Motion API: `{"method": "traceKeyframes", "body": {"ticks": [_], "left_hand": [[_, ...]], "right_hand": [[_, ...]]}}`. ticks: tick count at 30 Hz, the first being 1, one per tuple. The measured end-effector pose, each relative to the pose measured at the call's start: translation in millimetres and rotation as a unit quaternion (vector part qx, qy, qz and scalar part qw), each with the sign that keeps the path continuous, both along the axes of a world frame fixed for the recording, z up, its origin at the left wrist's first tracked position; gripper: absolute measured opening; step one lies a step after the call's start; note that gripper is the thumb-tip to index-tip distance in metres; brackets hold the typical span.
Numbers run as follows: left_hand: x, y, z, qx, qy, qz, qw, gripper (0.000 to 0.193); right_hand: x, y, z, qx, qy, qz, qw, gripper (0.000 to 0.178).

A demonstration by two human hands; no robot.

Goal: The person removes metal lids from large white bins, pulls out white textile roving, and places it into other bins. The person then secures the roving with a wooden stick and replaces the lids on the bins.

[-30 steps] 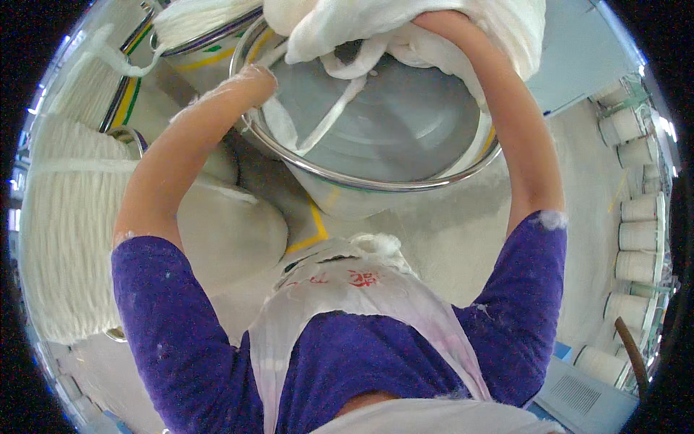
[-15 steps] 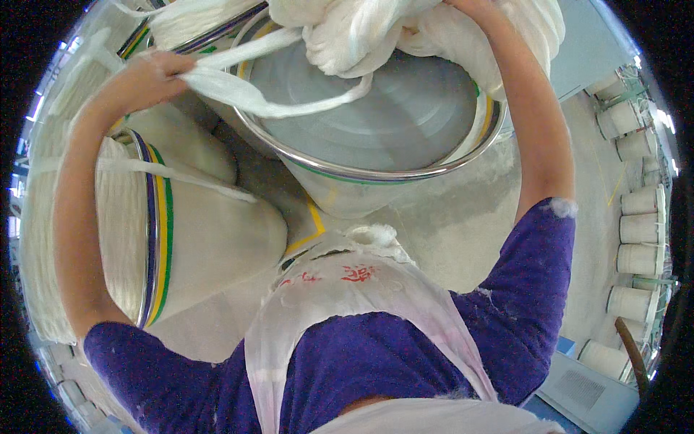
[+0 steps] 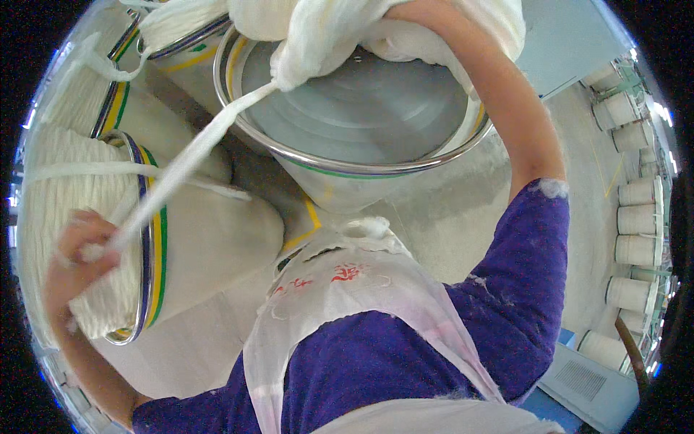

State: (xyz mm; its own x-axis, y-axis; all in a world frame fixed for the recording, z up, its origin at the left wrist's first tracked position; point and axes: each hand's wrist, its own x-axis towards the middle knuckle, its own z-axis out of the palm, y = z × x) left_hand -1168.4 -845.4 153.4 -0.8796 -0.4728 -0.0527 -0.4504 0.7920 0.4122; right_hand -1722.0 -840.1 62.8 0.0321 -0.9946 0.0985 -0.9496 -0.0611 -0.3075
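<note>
A taut white fibre sliver runs from a thick bundle of sliver down to my left hand. The fingers of that hand are closed round it, above a can packed with coiled sliver on the left. Bent over the far rim of a large round can, my right arm reaches into the bundle; my right hand is at the top edge, its fingers hidden. Inside the large can a grey disc shows, with white sliver heaped along its far side.
More sliver-filled cans stand at the far left. On the right lie a grey floor and a row of white cans. A blue-grey machine panel is at the far right, a vented grey box at the near right.
My left hand has moved down and toward me, drawing the loose loop of sliver into a straight line. My right arm has shifted left, and the bundle with it.
</note>
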Motion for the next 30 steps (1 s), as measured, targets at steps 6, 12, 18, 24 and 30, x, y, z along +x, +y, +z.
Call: {"method": "traceKeyframes", "body": {"ticks": [6, 12, 18, 24, 30], "left_hand": [[-49, 55, -128, 0.442, -0.019, 0.262, 0.858, 0.050], [-40, 51, -220, 0.541, 0.013, 0.226, 0.810, 0.052], [-44, 52, -284, 0.570, -0.035, 0.213, 0.793, 0.053], [-75, 37, -311, 0.625, 0.088, 0.198, 0.750, 0.045], [-108, 22, -294, 0.637, 0.155, 0.238, 0.717, 0.041]], "right_hand": [[14, 15, -71, 0.214, 0.047, 0.095, 0.971, 0.029], [33, 71, -120, 0.383, 0.092, 0.164, 0.904, 0.029], [60, 118, -70, 0.364, 0.126, 0.159, 0.909, 0.028], [132, 194, -1, 0.061, 0.012, 0.053, 0.997, 0.028], [202, 194, -106, 0.165, -0.245, 0.043, 0.954, 0.037]]}}
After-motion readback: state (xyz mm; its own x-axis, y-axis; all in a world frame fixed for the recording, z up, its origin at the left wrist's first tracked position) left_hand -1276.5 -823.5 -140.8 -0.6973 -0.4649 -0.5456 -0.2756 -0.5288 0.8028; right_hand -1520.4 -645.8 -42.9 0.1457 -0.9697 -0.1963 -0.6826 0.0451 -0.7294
